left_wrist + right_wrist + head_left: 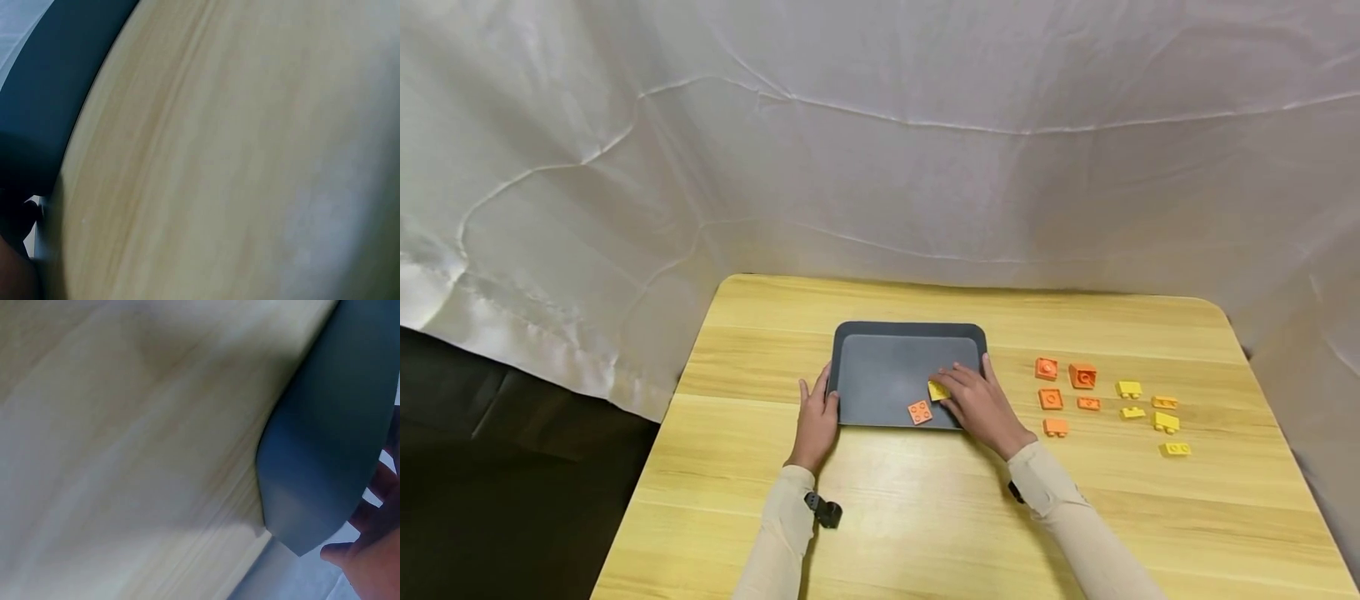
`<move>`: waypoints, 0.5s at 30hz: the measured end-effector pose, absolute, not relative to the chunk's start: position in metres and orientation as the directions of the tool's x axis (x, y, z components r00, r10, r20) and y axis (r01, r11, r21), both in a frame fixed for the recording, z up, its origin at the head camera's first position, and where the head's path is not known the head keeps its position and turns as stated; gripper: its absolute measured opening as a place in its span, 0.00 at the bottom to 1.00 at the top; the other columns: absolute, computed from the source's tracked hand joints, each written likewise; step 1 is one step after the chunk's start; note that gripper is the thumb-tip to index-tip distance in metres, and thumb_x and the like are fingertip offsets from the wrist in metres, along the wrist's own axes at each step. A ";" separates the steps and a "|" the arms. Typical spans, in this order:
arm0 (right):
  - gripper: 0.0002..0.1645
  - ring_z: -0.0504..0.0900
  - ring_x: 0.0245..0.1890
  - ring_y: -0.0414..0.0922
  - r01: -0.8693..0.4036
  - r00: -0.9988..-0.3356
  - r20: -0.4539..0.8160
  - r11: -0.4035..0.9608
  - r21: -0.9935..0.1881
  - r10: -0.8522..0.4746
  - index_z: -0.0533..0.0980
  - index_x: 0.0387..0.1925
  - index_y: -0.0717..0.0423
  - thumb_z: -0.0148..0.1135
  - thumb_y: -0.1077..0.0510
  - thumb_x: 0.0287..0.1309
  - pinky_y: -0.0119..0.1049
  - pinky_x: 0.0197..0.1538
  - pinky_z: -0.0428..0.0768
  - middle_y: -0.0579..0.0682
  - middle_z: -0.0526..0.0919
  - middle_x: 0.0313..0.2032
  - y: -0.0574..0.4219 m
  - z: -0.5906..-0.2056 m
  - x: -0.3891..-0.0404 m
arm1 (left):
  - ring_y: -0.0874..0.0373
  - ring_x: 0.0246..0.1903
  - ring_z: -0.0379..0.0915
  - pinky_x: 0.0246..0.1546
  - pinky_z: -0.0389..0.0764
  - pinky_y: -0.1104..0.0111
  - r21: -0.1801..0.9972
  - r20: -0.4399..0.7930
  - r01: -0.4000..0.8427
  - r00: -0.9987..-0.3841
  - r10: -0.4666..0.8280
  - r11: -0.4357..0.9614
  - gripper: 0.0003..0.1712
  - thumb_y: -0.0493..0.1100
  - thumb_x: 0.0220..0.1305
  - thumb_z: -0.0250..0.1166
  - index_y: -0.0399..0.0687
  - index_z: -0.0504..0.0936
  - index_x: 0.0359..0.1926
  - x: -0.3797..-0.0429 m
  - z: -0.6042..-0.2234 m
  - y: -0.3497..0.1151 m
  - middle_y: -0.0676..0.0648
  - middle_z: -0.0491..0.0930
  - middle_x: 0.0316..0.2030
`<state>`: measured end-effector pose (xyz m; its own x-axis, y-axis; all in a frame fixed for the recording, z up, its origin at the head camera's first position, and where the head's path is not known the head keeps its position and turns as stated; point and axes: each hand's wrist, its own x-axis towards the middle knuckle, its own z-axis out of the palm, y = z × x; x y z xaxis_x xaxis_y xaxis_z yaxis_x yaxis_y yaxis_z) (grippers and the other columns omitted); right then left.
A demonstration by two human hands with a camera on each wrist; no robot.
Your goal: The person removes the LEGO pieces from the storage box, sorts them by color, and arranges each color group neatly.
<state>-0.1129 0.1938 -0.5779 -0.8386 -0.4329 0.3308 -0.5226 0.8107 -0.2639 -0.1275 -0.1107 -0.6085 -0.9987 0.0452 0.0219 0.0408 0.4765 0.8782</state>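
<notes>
The dark grey tray (pixel 880 354) lies on the wooden table. My left hand (pixel 817 421) is at its left edge, fingers extended along the outer wall and thumb right at the rim. My right hand (pixel 983 407) reaches over the tray's right side and pinches a yellow toy brick (pixel 937 391), partly hidden by the fingers. Beside it on the tray floor lies an orange four-stud brick (pixel 920 412). In the right wrist view the right fingers (pixel 381 515) show past the tray's outer wall (pixel 312 469). The left wrist view catches the tray wall (pixel 50 81) and little of the hand.
Right of the tray, several orange bricks (pixel 1082 376) and several yellow bricks (pixel 1167 422) lie scattered on the table (pixel 910 517). A pale curtain (pixel 887 192) hangs behind the table's far edge. A black wrist device (pixel 826 510) is strapped over the left sleeve.
</notes>
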 end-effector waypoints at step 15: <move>0.25 0.82 0.58 0.60 -0.482 -0.850 0.391 0.819 -0.311 -0.352 0.82 0.60 0.57 0.75 0.59 0.61 0.74 0.74 0.50 0.58 0.85 0.56 0.206 -0.557 -0.101 | 0.33 0.79 0.28 0.78 0.37 0.38 0.870 0.043 0.055 -0.998 0.035 0.490 0.31 0.38 0.80 0.50 0.47 0.61 0.80 -0.128 -0.612 -0.110 0.40 0.65 0.75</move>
